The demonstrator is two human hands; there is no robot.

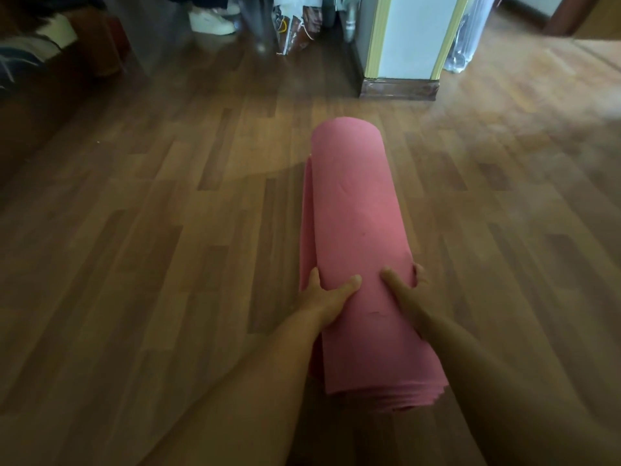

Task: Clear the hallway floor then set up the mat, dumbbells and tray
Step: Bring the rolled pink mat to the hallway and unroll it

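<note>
A pink rolled-up mat point(356, 210) is in the middle of the head view, its length pointing away from me over the wooden floor point(151, 230). My left hand point(327, 295) grips its left side near the near end, thumb on top. My right hand point(403, 294) clasps the right side, fingers wrapped around the far edge. A loose flap of the mat hangs along the roll's left side. No dumbbells or tray are in view.
A white wall corner point(403, 38) with a dark skirting board stands straight ahead. White shoes point(211, 20) and a printed bag point(297, 25) lie at the back. Dark furniture point(53, 45) sits at the far left. A clear plastic item point(465, 38) leans right of the corner.
</note>
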